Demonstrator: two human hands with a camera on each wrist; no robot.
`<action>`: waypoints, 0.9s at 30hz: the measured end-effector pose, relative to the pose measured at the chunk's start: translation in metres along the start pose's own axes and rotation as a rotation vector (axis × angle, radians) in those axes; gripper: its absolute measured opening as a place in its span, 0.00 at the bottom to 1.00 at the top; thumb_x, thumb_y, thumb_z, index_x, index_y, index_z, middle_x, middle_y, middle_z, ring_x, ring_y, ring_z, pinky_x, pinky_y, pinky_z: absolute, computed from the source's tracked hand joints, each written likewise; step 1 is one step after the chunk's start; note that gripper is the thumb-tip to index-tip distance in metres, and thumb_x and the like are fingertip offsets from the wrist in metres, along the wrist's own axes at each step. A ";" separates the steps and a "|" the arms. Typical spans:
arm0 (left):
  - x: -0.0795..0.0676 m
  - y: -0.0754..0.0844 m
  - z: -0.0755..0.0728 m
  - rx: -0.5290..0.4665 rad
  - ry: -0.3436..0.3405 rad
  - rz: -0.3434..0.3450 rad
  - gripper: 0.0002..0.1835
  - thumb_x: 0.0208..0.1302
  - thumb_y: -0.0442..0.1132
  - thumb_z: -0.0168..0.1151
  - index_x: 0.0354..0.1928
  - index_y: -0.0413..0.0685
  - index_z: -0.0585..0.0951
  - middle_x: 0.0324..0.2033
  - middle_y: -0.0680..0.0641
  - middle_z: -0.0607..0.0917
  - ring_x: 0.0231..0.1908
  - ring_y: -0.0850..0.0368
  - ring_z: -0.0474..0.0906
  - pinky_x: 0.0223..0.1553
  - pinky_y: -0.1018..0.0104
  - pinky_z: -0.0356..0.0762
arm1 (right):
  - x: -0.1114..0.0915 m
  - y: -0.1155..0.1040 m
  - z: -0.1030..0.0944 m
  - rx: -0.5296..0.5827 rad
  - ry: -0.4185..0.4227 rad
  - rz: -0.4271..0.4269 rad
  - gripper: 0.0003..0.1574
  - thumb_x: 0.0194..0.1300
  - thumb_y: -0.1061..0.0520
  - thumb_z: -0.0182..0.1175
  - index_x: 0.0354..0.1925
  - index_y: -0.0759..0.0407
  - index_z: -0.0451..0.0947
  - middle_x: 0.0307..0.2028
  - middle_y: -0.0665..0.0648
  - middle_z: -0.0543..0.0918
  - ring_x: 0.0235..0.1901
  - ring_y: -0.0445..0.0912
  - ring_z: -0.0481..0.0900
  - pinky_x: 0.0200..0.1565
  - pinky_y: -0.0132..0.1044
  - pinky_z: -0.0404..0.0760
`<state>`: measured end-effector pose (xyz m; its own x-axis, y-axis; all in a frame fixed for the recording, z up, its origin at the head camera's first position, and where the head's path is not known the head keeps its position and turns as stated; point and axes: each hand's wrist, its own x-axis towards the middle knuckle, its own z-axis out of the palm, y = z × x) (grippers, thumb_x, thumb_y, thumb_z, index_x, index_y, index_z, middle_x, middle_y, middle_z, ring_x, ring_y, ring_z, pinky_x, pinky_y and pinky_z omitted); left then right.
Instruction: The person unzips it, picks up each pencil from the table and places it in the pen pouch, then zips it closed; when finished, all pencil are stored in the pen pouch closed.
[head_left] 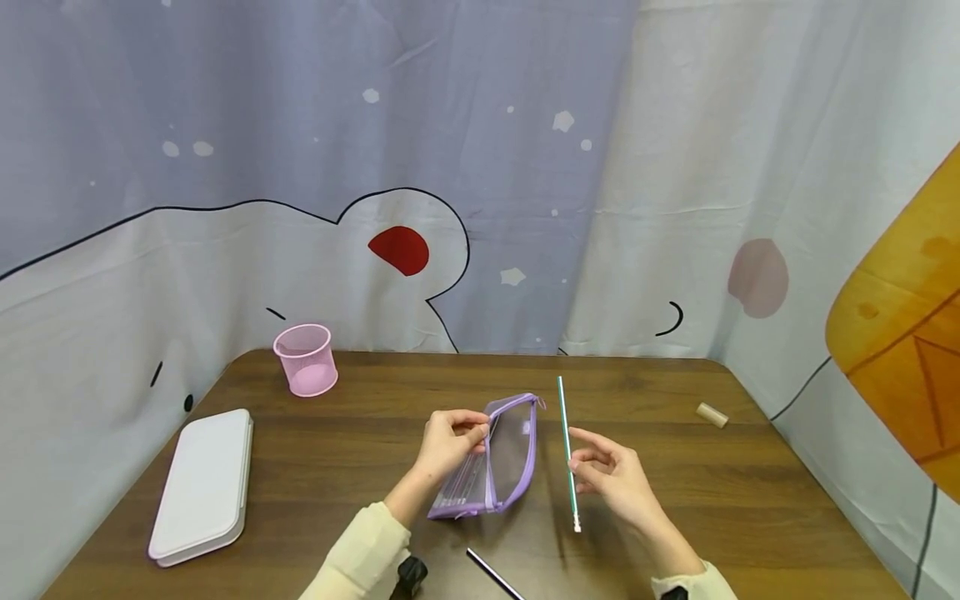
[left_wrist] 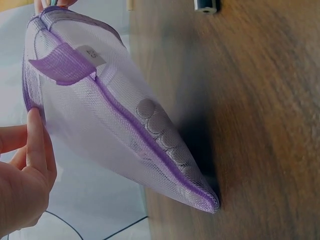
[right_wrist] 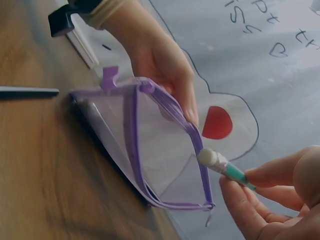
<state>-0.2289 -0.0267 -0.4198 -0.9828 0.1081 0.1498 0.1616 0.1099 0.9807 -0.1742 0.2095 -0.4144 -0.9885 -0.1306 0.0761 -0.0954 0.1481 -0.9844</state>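
Observation:
A purple-trimmed mesh pencil pouch (head_left: 512, 454) stands mouth-open at the middle of the table. My left hand (head_left: 447, 446) pinches its rim, in the left wrist view with fingertips (left_wrist: 34, 120) on the purple edge. Several pale, round-ended long items (left_wrist: 167, 140) show through the mesh at the bottom; their kind is unclear. To the right of the pouch, my right hand (head_left: 609, 475) pinches a teal-and-white pencil (head_left: 565, 429) between thumb and fingers. The pencil is near upright, its white eraser (right_wrist: 209, 157) end lowest in the head view, apart from the pouch.
A dark, silver-striped pencil (head_left: 495, 574) lies at the table's near side. On the left are a white flat case (head_left: 202, 483) and a pink see-through cup (head_left: 307, 362). A small beige cylinder (head_left: 712, 414) lies at the right. A patterned curtain (head_left: 525, 167) hangs behind the table.

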 end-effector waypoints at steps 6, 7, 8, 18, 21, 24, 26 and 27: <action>0.000 0.002 0.000 0.010 0.011 0.006 0.09 0.52 0.27 0.59 0.36 0.30 0.80 0.25 0.38 0.82 0.17 0.67 0.75 0.22 0.73 0.82 | -0.001 0.003 0.015 0.009 -0.121 0.066 0.33 0.55 0.64 0.57 0.58 0.69 0.62 0.31 0.53 0.77 0.28 0.39 0.77 0.31 0.38 0.85; 0.000 0.002 0.000 0.007 0.011 0.003 0.09 0.52 0.27 0.59 0.36 0.30 0.80 0.25 0.38 0.82 0.18 0.67 0.75 0.23 0.73 0.82 | 0.000 0.004 0.018 0.018 -0.136 0.082 0.33 0.55 0.64 0.57 0.58 0.69 0.61 0.31 0.53 0.77 0.28 0.40 0.77 0.31 0.38 0.85; -0.001 0.002 0.000 -0.001 0.015 -0.006 0.09 0.52 0.27 0.59 0.36 0.30 0.80 0.25 0.38 0.82 0.18 0.67 0.75 0.23 0.73 0.82 | 0.001 0.006 0.021 0.030 -0.142 0.103 0.33 0.54 0.65 0.57 0.58 0.70 0.61 0.31 0.53 0.77 0.29 0.41 0.77 0.31 0.38 0.85; -0.004 -0.004 0.004 -0.008 -0.053 0.012 0.10 0.53 0.27 0.58 0.38 0.27 0.79 0.28 0.34 0.82 0.20 0.66 0.76 0.25 0.71 0.83 | 0.022 0.018 0.055 0.133 0.022 0.191 0.28 0.53 0.69 0.55 0.54 0.72 0.64 0.30 0.58 0.80 0.27 0.41 0.78 0.31 0.37 0.85; -0.006 -0.003 0.005 -0.013 -0.082 0.020 0.11 0.54 0.27 0.58 0.38 0.26 0.78 0.29 0.32 0.81 0.21 0.66 0.76 0.27 0.69 0.84 | 0.027 0.018 0.063 0.143 0.043 0.188 0.27 0.53 0.69 0.54 0.53 0.73 0.64 0.28 0.57 0.79 0.26 0.40 0.77 0.30 0.35 0.85; -0.006 -0.001 0.006 -0.023 -0.097 0.013 0.11 0.54 0.27 0.58 0.39 0.26 0.78 0.29 0.33 0.81 0.22 0.65 0.76 0.27 0.69 0.84 | 0.031 0.018 0.069 0.140 0.052 0.176 0.27 0.53 0.70 0.54 0.53 0.74 0.63 0.27 0.56 0.78 0.25 0.40 0.77 0.29 0.34 0.85; -0.007 0.000 0.006 -0.031 -0.100 0.003 0.11 0.54 0.27 0.58 0.39 0.26 0.78 0.29 0.34 0.81 0.21 0.64 0.76 0.27 0.70 0.84 | 0.032 0.019 0.073 0.129 0.043 0.159 0.27 0.53 0.70 0.54 0.53 0.75 0.63 0.27 0.56 0.78 0.24 0.40 0.76 0.28 0.33 0.85; -0.007 0.000 0.006 -0.035 -0.101 0.003 0.11 0.54 0.27 0.58 0.39 0.26 0.78 0.29 0.34 0.81 0.21 0.64 0.76 0.27 0.70 0.84 | 0.033 0.019 0.074 0.124 0.038 0.153 0.27 0.54 0.70 0.54 0.53 0.75 0.63 0.27 0.57 0.78 0.23 0.40 0.76 0.28 0.33 0.85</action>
<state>-0.2218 -0.0214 -0.4212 -0.9679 0.2080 0.1410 0.1594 0.0746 0.9844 -0.1995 0.1357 -0.4425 -0.9943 -0.0787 -0.0718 0.0687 0.0411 -0.9968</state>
